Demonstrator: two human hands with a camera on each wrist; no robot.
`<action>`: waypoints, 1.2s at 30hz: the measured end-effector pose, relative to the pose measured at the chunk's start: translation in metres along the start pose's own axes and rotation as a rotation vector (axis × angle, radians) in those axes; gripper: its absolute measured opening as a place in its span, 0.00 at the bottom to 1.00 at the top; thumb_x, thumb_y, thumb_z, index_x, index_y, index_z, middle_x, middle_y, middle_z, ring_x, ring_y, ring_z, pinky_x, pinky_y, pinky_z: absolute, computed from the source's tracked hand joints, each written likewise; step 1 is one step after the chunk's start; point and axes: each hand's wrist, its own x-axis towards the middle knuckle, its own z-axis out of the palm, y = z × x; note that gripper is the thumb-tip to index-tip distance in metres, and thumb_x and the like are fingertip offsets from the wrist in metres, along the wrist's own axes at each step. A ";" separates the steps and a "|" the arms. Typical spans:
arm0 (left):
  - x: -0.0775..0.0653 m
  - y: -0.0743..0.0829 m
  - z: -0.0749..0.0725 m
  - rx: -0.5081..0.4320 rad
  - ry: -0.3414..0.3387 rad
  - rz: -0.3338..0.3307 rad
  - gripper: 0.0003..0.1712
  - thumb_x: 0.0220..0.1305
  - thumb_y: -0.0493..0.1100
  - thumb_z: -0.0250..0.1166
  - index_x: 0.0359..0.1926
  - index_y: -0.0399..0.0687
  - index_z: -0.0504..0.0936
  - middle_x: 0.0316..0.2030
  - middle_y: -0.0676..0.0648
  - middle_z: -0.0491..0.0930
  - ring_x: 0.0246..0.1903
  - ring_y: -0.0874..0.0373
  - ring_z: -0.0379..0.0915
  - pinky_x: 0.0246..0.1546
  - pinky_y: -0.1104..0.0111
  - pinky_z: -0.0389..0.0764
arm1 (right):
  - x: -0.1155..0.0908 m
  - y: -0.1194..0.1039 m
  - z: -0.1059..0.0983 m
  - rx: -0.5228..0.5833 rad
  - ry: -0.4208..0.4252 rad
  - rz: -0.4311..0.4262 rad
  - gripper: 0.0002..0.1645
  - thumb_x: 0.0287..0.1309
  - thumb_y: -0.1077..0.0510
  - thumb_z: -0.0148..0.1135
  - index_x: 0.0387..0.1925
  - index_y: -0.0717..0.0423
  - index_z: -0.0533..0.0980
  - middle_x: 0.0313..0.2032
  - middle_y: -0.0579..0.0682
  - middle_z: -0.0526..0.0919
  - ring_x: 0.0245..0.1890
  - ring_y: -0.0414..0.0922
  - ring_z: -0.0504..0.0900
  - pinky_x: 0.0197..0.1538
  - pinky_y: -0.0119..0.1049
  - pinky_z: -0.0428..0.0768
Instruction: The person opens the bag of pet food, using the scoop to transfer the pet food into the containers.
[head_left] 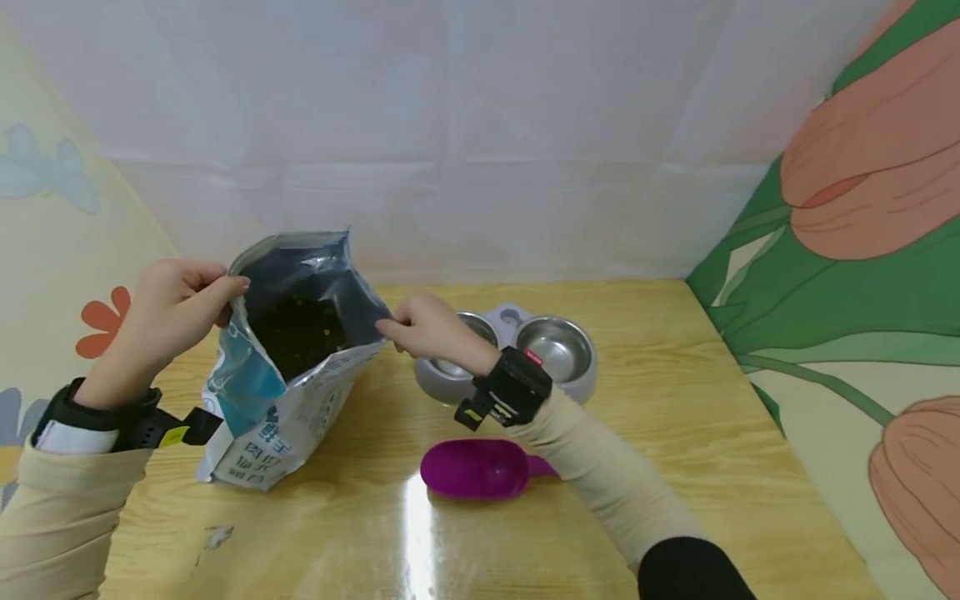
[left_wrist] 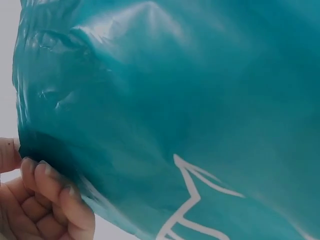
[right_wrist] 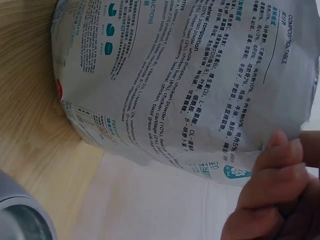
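Observation:
A teal and white pet food bag (head_left: 292, 417) stands on the table at the left, its mouth spread wide, with dark kibble (head_left: 296, 333) inside. My left hand (head_left: 168, 312) pinches the left edge of the mouth between thumb and curled fingers. Opposite it, my right hand (head_left: 435, 329) pinches the right edge. The left wrist view shows the left hand (left_wrist: 45, 200) at the border of the bag's teal side (left_wrist: 175, 100). In the right wrist view the right hand (right_wrist: 275, 190) grips the printed side (right_wrist: 165, 85).
A grey double feeder with two steel bowls (head_left: 558, 350) sits behind my right forearm, partly hidden by it. Nearer to me lies a purple scoop (head_left: 476, 471), its handle partly under the forearm. White sheeting (head_left: 525, 167) rises behind the wooden table (head_left: 675, 433).

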 end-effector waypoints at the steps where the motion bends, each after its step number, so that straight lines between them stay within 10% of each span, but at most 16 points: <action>1: 0.000 0.001 0.002 -0.003 -0.002 0.014 0.17 0.63 0.37 0.55 0.18 0.35 0.77 0.11 0.51 0.70 0.13 0.61 0.61 0.13 0.71 0.61 | -0.002 0.002 0.000 0.007 0.006 0.001 0.28 0.64 0.56 0.49 0.06 0.53 0.69 0.07 0.45 0.67 0.09 0.39 0.62 0.21 0.29 0.62; 13: 0.006 0.014 0.025 -0.050 -0.058 0.207 0.21 0.61 0.35 0.58 0.10 0.43 0.70 0.08 0.51 0.66 0.09 0.61 0.57 0.13 0.71 0.58 | -0.023 0.024 0.004 0.022 0.037 0.063 0.28 0.65 0.52 0.48 0.09 0.53 0.70 0.07 0.44 0.65 0.08 0.38 0.60 0.18 0.29 0.60; 36: 0.006 0.036 0.057 -0.096 -0.190 0.264 0.24 0.60 0.35 0.58 0.10 0.46 0.62 0.08 0.54 0.56 0.08 0.63 0.51 0.12 0.69 0.55 | -0.047 0.056 0.018 0.033 0.164 0.053 0.28 0.64 0.52 0.51 0.09 0.60 0.72 0.06 0.40 0.65 0.09 0.36 0.63 0.22 0.29 0.65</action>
